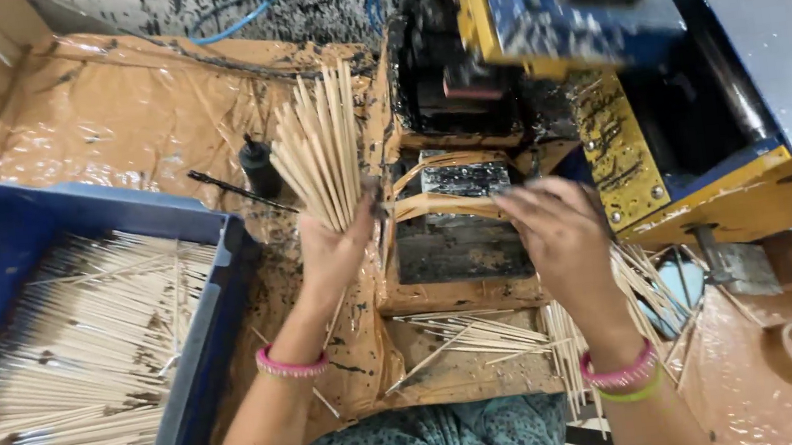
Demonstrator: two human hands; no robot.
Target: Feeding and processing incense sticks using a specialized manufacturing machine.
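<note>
Left hand (335,249) gripping a fanned bundle of thin pale sticks (320,147), frame centre.
Right hand (561,233) rests fingers-down, grip empty, on the tape-wrapped machine block (460,215).

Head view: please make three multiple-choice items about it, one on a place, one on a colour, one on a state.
1. Where is the blue crate of sticks?
A. beside the left arm
B. on top of the machine
C. behind the machine

2. What colour is the bangle on the left wrist?
A. black
B. pink
C. white

3. What is the left hand doing?
A. lying flat and empty
B. pressing a button
C. gripping a fanned bundle of thin sticks

Answers:
1 A: the crate fills the lower left, next to the left forearm.
2 B: a pink band circles that wrist.
3 C: the bundle of sticks rises from its closed fingers.
</note>
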